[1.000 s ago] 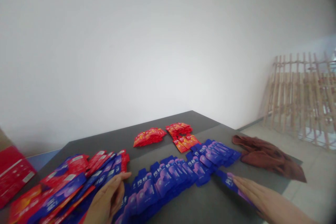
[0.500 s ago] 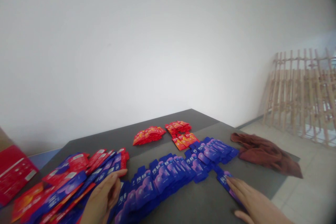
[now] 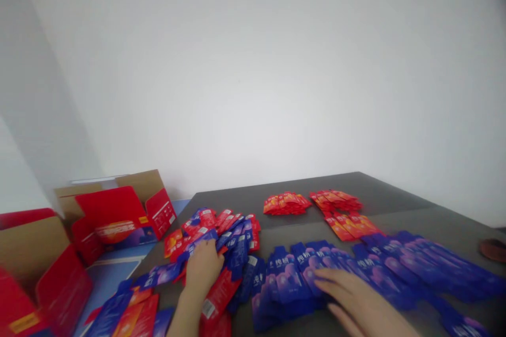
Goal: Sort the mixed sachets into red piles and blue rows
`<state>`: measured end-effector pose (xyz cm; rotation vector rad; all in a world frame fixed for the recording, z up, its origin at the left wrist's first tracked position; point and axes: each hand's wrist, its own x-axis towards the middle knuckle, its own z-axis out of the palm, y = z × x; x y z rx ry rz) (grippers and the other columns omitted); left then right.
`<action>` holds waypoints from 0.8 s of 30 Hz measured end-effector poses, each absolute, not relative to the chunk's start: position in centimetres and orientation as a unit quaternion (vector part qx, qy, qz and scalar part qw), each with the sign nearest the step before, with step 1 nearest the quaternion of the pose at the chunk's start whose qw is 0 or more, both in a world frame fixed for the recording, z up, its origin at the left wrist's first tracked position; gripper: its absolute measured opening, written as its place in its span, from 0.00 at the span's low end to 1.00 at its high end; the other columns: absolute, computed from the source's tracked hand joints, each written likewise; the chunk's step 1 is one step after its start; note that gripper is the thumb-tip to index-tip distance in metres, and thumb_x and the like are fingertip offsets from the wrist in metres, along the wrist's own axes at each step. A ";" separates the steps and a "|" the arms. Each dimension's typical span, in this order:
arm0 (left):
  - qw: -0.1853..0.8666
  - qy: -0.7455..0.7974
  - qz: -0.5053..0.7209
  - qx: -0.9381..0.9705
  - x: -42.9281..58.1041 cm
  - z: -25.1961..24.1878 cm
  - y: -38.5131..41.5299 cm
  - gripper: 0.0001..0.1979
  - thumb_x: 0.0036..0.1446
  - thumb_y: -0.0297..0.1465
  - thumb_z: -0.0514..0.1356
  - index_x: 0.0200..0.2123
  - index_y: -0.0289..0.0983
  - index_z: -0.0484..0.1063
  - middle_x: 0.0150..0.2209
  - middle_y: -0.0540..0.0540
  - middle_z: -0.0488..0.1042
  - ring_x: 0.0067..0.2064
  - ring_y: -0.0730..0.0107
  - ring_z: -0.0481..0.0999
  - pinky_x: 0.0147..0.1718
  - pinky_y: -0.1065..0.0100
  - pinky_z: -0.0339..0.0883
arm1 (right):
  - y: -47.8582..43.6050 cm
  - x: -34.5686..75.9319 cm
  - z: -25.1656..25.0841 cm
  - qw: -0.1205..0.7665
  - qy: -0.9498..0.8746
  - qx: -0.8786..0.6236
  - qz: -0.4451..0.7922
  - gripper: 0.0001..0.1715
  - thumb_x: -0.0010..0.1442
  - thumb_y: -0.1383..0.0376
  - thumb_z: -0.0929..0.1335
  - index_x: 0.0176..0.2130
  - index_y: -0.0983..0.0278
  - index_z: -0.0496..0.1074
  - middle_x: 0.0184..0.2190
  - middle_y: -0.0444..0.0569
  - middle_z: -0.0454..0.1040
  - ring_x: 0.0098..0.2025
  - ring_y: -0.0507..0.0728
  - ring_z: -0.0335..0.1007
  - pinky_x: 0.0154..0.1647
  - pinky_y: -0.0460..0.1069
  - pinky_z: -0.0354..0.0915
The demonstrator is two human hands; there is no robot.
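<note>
My left hand (image 3: 204,266) reaches into a mixed pile of red and blue flat packets (image 3: 237,255). Its fingers are bent down among them beside a blue packet, tips hidden, so what they hold is unclear. My right hand (image 3: 356,295) is open, fingers stretched out, over a row of overlapping blue-purple packets (image 3: 290,279); I cannot tell if it touches them. Further right lies a second fanned group of blue packets (image 3: 411,263). One blue packet (image 3: 462,324) is apart from them at the lower right edge.
Two groups of red-orange packets (image 3: 286,204) (image 3: 336,201) lie toward the back of the dark table (image 3: 233,197), with a few more (image 3: 350,225) in front. Open red cartons (image 3: 118,216) (image 3: 59,279) stand on the left. A brown cloth (image 3: 493,250) shows at the right edge.
My view has turned left, bringing the cartons in. My left hand has moved from beside the blue row to the mixed pile. My right hand has left the single blue packet for the row.
</note>
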<state>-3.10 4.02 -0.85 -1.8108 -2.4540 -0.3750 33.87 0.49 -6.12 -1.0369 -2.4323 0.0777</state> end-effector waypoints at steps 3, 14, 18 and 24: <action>0.062 -0.810 -0.081 -0.577 -2.9 -2.7 4.1 0.18 0.52 0.23 0.54 0.47 0.30 0.72 0.48 0.32 0.74 0.51 0.48 0.71 0.44 0.57 0.64 | 2.1 23.7 -2.0 0.243 -0.918 -0.300 0.089 0.23 0.61 0.68 0.63 0.55 0.61 0.71 0.56 0.52 0.71 0.56 0.61 0.66 0.59 0.56 0.62; 0.115 -0.766 -0.097 -0.625 -4.7 -1.4 3.8 0.18 0.65 0.31 0.45 0.42 0.39 0.75 0.45 0.41 0.78 0.48 0.59 0.75 0.43 0.64 0.64 | 10.7 10.7 -2.1 0.298 -0.909 -0.271 0.107 0.30 0.58 0.69 0.65 0.59 0.71 0.64 0.59 0.58 0.66 0.61 0.61 0.59 0.62 0.55 0.56; 0.086 -0.737 -0.118 -0.660 -4.5 -0.9 3.9 0.17 0.66 0.33 0.47 0.44 0.44 0.75 0.44 0.45 0.80 0.46 0.63 0.77 0.42 0.67 0.64 | 11.9 10.1 -1.9 0.319 -0.890 -0.277 0.171 0.25 0.57 0.66 0.68 0.54 0.67 0.69 0.54 0.55 0.71 0.57 0.60 0.63 0.60 0.52 0.57; 0.088 -0.741 -0.153 -0.648 -5.0 -1.4 4.1 0.18 0.59 0.26 0.53 0.52 0.36 0.71 0.52 0.38 0.75 0.53 0.55 0.73 0.51 0.59 0.64 | 12.8 8.8 -2.9 0.329 -0.869 -0.302 0.213 0.05 0.56 0.70 0.68 0.35 0.65 0.75 0.40 0.51 0.77 0.47 0.60 0.69 0.52 0.53 0.61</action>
